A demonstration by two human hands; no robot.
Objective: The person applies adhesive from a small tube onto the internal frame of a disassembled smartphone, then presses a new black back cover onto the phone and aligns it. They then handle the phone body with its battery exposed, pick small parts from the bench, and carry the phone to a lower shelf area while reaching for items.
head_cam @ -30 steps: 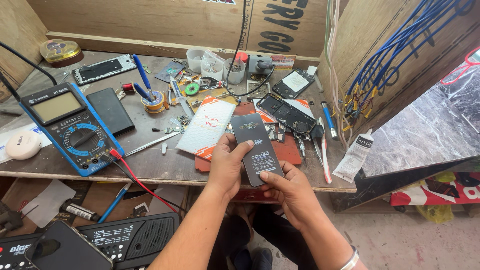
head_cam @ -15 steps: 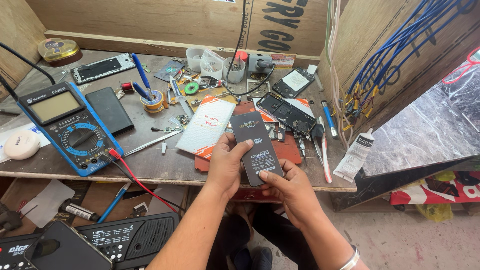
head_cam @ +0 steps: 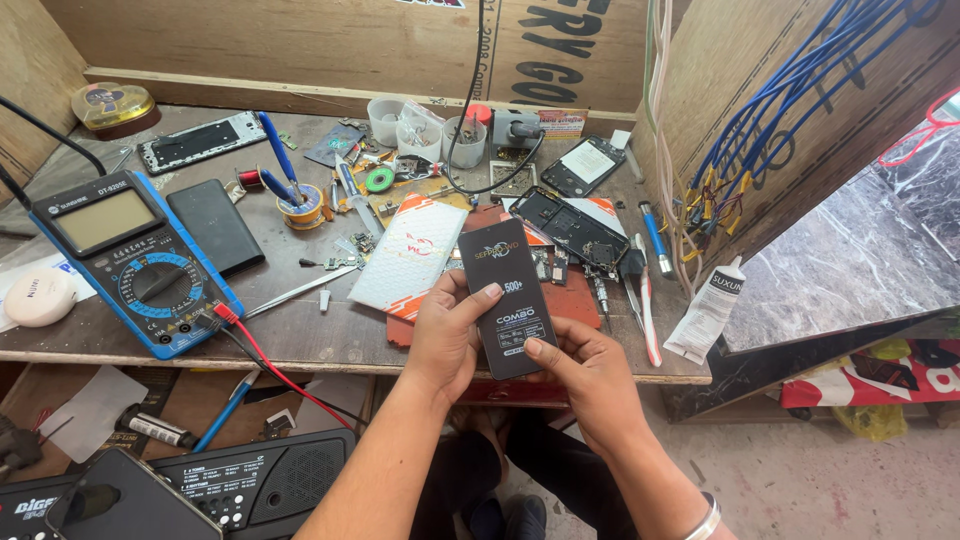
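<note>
Both my hands hold a flat black rectangular package (head_cam: 505, 290) with light print, upright over the front edge of the wooden workbench (head_cam: 310, 335). My left hand (head_cam: 445, 335) grips its left side, thumb on the face. My right hand (head_cam: 585, 375) supports the lower right corner, thumb on the front. A white and orange flat package (head_cam: 408, 255) lies on the bench just left of it. A dismantled black phone (head_cam: 570, 228) lies on a red mat (head_cam: 572, 298) just behind.
A blue multimeter (head_cam: 135, 260) with red and black leads sits at the left beside a black phone (head_cam: 213, 225). Small plastic cups (head_cam: 420, 130), tweezers (head_cam: 295, 292), screwdrivers, a white glue tube (head_cam: 708, 310) and blue wires (head_cam: 770, 130) on the right board surround the work spot. A black radio (head_cam: 240, 485) sits below.
</note>
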